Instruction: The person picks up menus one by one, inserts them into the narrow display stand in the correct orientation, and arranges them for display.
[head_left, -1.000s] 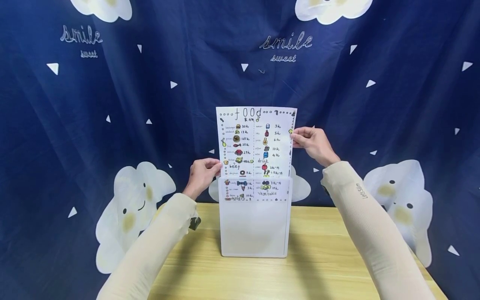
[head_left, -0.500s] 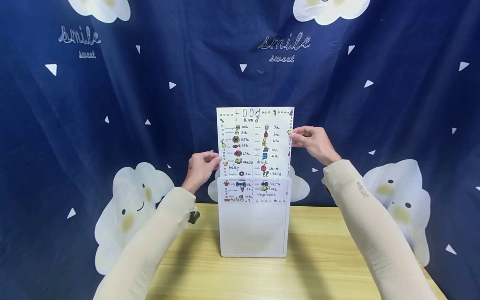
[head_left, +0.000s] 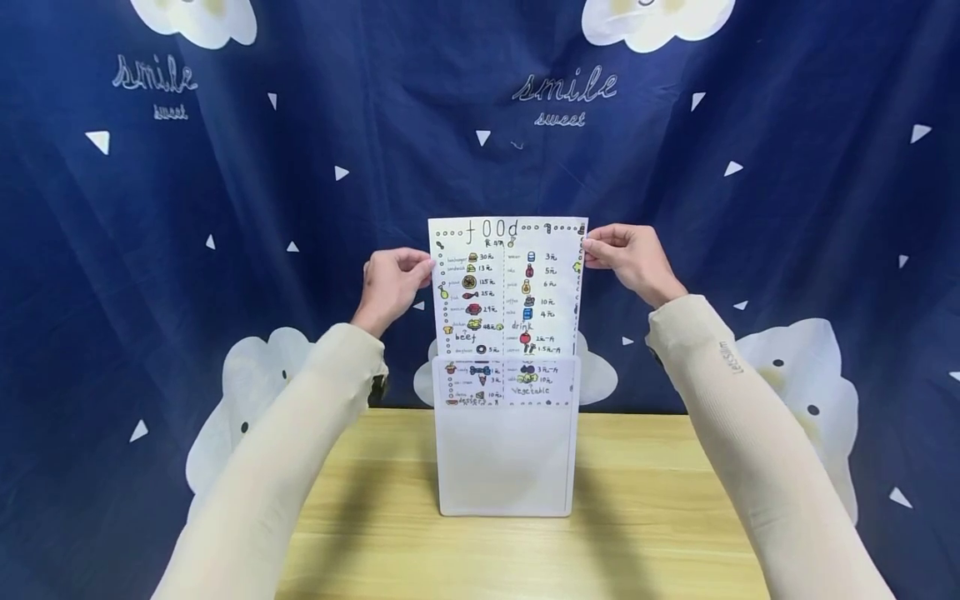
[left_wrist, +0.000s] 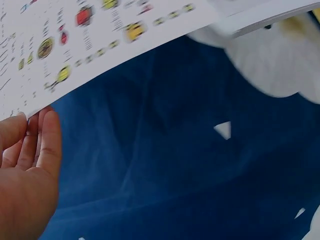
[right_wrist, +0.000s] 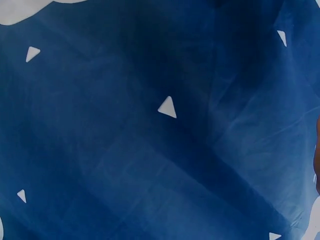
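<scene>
A white paper sheet [head_left: 507,283] with coloured food drawings and the word "food" stands upright, its lower part tucked inside a translucent plastic sleeve [head_left: 504,454] that stands on the wooden table [head_left: 637,533]. My left hand [head_left: 390,283] pinches the sheet's left edge near the top. My right hand [head_left: 628,260] pinches the right edge near the top corner. In the left wrist view the fingers [left_wrist: 30,150] touch the underside of the blurred sheet [left_wrist: 100,45]. The right wrist view shows only blue cloth.
A dark blue backdrop cloth [head_left: 225,208] with white clouds, triangles and "smile sweet" lettering hangs right behind the table. Both forearms wear cream sleeves [head_left: 742,433].
My left hand has slid up the sheet's left edge from just above the sleeve's rim to near the top. My right hand rose slightly toward the top right corner.
</scene>
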